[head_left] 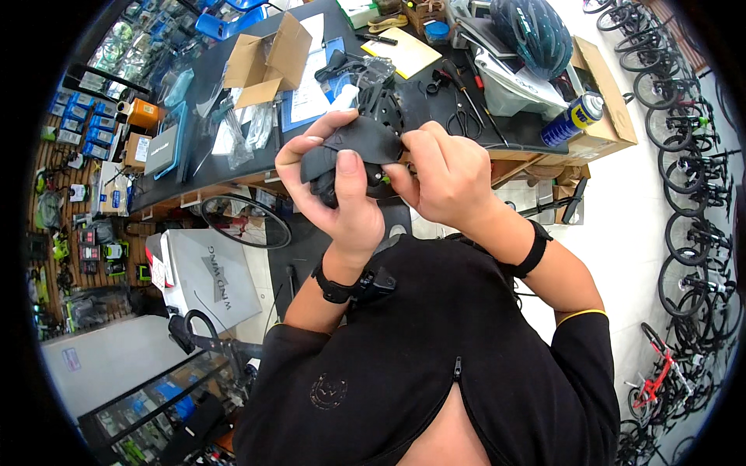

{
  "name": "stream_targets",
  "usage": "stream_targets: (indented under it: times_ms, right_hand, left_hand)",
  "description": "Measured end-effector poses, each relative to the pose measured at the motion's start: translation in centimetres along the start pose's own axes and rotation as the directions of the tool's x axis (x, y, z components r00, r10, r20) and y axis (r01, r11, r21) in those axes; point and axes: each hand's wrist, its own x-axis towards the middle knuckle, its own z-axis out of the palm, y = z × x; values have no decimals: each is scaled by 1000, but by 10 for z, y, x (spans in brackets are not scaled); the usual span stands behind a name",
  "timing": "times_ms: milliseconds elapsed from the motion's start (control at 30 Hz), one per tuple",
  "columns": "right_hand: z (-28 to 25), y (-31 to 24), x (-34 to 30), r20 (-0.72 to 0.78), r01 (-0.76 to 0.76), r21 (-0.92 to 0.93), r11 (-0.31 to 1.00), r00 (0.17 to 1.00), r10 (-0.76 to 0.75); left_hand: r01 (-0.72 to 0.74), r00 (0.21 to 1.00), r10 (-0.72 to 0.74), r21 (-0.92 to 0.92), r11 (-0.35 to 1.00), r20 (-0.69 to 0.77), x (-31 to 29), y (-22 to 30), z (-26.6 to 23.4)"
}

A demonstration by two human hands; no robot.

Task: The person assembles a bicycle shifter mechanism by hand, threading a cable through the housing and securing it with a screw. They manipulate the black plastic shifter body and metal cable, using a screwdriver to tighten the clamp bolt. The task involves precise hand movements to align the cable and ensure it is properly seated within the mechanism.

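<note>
Above the front edge of the workbench, both hands hold a black bike part (361, 144) with a smooth, rubber-like curved cover. My left hand (346, 194) has its fingers wrapped round the left side, thumb pressed on the front. At the other end, my right hand (451, 175) pinches the cover's edge between thumb and curled fingers. A small green spot shows by the right thumb. The part's underside and exact kind are hidden by my fingers. Just behind it lies a clear plastic bag (377, 71) next to a black lever-like part (334, 64).
On the dark workbench (420, 97) stand an open cardboard box (268, 62), scissors (464, 120), screwdrivers (458, 78), a blue spray can (573, 120) and a helmet (532, 35). A wheel (245, 221) leans below the bench. Bikes (672, 155) line the right wall.
</note>
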Motion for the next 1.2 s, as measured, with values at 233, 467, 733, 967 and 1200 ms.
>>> stream_targets:
  times_ms: [233,467,733,967,1200]
  right_hand:
    - [12,14,0,32,-73,42,996,997,72]
    - [11,16,2,223,-409,316,856,909,352]
    - [13,22,16,326,-539,376,754,839,436]
    - [1,24,18,328,-104,47,993,941,83]
    - [-11,18,22,433,-24,151,988,900,-44]
  left_hand:
    - [-250,958,168,388,887,232,12,-4,1]
    - [-361,908,212,420,833,361,17,-8,3]
    - [-61,985,30,181,982,167,20,-14,11]
    - [-124,988,105,178,976,114,22,-29,0]
    - [-81,996,77,87,993,47,15,-31,-4]
